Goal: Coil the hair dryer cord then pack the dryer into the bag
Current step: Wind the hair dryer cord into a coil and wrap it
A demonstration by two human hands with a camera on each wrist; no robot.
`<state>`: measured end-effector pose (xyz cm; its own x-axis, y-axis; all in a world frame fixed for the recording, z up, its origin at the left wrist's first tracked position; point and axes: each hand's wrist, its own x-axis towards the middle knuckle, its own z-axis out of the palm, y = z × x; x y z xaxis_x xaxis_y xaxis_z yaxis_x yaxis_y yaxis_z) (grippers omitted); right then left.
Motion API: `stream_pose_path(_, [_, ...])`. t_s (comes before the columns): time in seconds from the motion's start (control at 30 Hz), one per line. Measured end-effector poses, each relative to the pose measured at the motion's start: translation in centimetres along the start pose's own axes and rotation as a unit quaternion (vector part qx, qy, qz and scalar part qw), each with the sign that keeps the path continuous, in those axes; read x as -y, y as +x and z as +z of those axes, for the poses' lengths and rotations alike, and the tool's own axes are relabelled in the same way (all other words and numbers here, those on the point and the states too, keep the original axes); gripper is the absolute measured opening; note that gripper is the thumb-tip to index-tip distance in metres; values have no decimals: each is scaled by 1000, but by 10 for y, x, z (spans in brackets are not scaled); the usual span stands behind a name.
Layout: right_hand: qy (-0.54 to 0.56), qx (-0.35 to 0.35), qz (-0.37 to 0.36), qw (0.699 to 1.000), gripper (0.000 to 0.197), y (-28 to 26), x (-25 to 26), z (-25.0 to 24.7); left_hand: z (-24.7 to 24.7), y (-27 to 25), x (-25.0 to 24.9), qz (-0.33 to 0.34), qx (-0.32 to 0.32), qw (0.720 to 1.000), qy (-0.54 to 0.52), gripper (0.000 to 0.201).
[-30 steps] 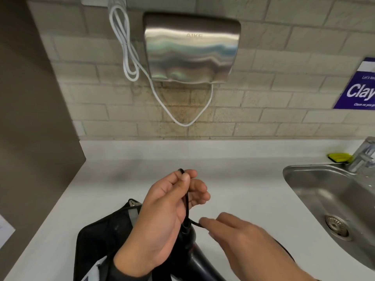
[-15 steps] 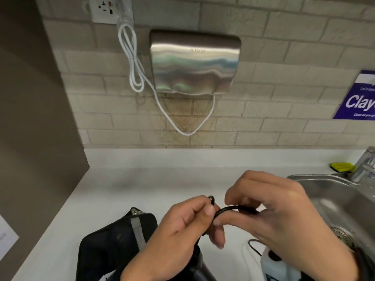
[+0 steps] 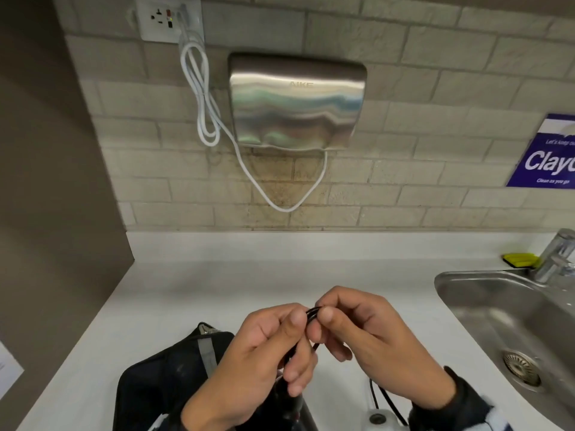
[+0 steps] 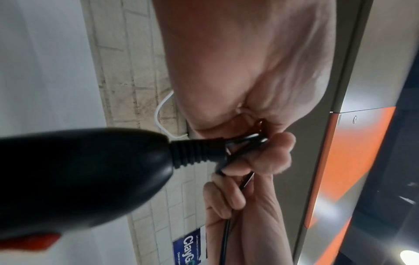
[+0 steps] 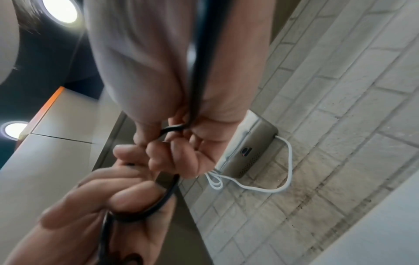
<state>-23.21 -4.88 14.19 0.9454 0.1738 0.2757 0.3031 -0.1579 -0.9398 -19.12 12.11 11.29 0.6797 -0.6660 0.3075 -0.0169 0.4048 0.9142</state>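
Over the counter's front, both hands meet on the thin black cord (image 3: pixel 312 313). My left hand (image 3: pixel 297 321) pinches a small bundle of cord loops (image 4: pixel 248 141) just past the strain relief of the black hair dryer (image 4: pixel 79 179), which hangs below the hand. My right hand (image 3: pixel 325 315) pinches the same cord beside the left thumb, and the free length of cord (image 5: pixel 197 62) runs back along its palm. The black bag (image 3: pixel 174 377) with a grey strap lies on the counter under my left wrist. Most of the dryer is hidden in the head view.
A steel sink (image 3: pixel 466 293) with a tap (image 3: pixel 557 259) and a yellow sponge (image 3: pixel 521 259) lies to the right. A white bottle top (image 3: pixel 378 419) stands near my right wrist. On the wall hang a hand dryer (image 3: pixel 297 101) and its white cable (image 3: pixel 202 98).
My right hand came up from low beside the dryer, carrying cord, and now meets the left fingertips. The left hand kept its hold on the loops.
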Motion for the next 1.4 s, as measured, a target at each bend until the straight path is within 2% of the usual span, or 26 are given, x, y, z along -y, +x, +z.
stream_pose_path(0.1, [-3, -31, 9, 999, 40, 1, 0, 4, -1, -1, 2, 14, 0, 1000, 9, 43])
stream_pose_path(0.23, [16, -58, 34, 998, 45, 4, 0, 11, 3, -3, 7, 13, -15, 997, -73, 42])
stream_pose_path(0.4, [26, -95, 79, 992, 36, 3, -10, 19, 7, -2, 12, 4, -107, 981, -159, 47])
stream_pose_path(0.53, [35, -118, 118, 985, 25, -13, -25, 18, 8, -1, 9, 2, -205, 965, -162, 45])
stream_pose_path(0.63, [8, -145, 146, 978, 9, -36, -38, 18, 9, 0, 4, 12, -259, 954, -150, 44])
stream_pose_path(0.7, [-85, -192, 123, 970, 19, -55, -53, 20, 8, 0, 4, 19, -277, 950, -143, 53])
stream_pose_path(0.83, [-284, -263, 28, 922, 20, -80, -74, 18, 8, -1, 5, 36, -298, 944, -137, 57])
stream_pose_path(0.97, [-311, -304, -36, 900, 26, -95, -85, 6, 6, -2, 8, 32, -301, 943, -139, 57])
stream_pose_path(1.0, [-312, -308, -50, 897, 21, -98, -85, 3, 6, -2, 8, 30, -302, 942, -140, 56])
stream_pose_path(1.03, [-321, -298, -64, 897, 13, -99, -82, 0, 6, -1, 8, 27, -302, 943, -138, 55])
stream_pose_path(1.07, [-337, -281, -76, 895, 14, -100, -79, -3, 7, -1, 8, 24, -303, 943, -137, 54])
stream_pose_path(1.13, [-373, -241, -83, 892, 34, -99, -71, -8, 8, -1, 8, 19, -307, 940, -149, 47])
stream_pose_path(1.2, [-413, -201, -90, 884, 36, -94, -64, -12, 9, -1, 7, 13, -308, 936, -168, 38])
stream_pose_path(1.3, [-525, -122, -112, 835, 20, -87, -55, -14, 13, -2, 8, 13, -299, 940, -164, 34])
stream_pose_path(1.33, [-549, -97, -104, 824, 21, -85, -52, -14, 15, -2, 8, 15, -295, 942, -157, 34])
stream_pose_path(1.4, [-573, -53, -96, 812, 42, -83, -47, -14, 19, -2, 10, 19, -283, 949, -141, 32])
